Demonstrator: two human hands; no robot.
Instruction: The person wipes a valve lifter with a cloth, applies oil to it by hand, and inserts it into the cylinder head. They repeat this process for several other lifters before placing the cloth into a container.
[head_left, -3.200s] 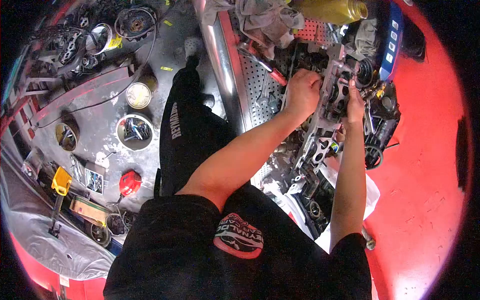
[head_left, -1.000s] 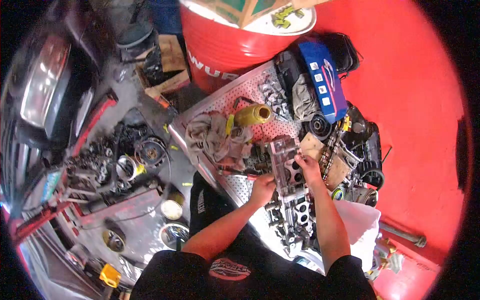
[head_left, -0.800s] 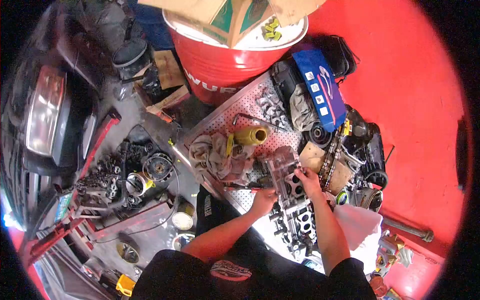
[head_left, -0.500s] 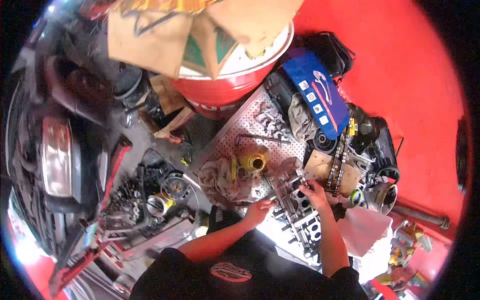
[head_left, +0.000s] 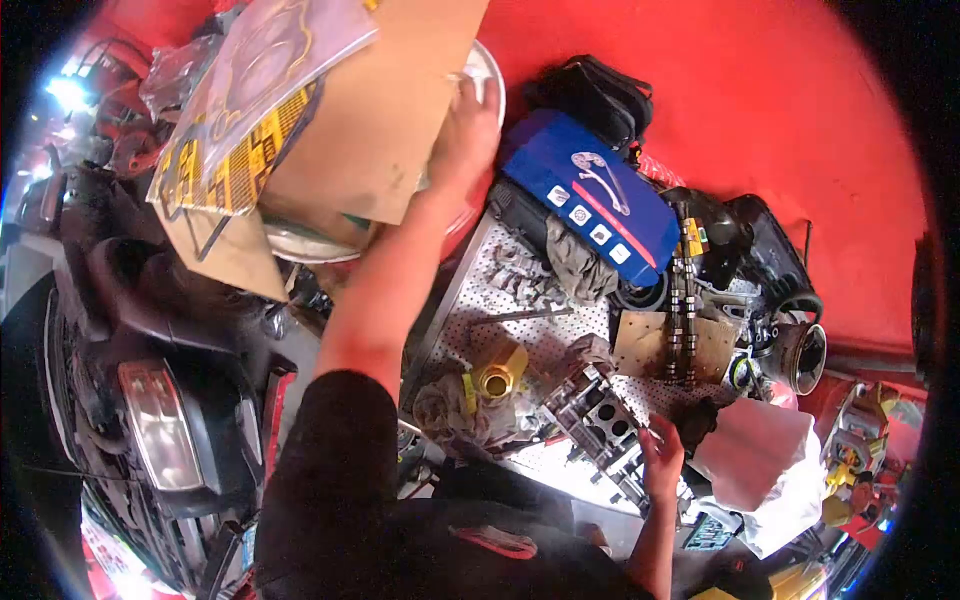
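My left hand (head_left: 468, 135) is over the white top of a red drum (head_left: 488, 75), beside a large cardboard flap (head_left: 370, 110). Its fingers look stretched out and apart, slightly blurred, and the cardboard is close against them. I see nothing held in it. At the lower right, my right hand (head_left: 662, 460) has its fingers curled on the edge of a metal engine cylinder head (head_left: 605, 415). The head lies tilted on the perforated bench (head_left: 475, 335), round openings facing up. A gold-coloured jug (head_left: 500, 372) stands beside it, next to crumpled rags (head_left: 445, 410).
Two camshafts (head_left: 683, 300) lie on cardboard right of the head. A blue box (head_left: 590, 195) sits behind them. White paper or plastic (head_left: 760, 465) is near my right hand. A car front with a headlight (head_left: 160, 425) stands at the left. A gasket sheet (head_left: 285, 60) tops the cardboard.
My left hand has left the cylinder head's side and reached up and away to the drum top. My right hand has slid along the head's edge. The view has shifted.
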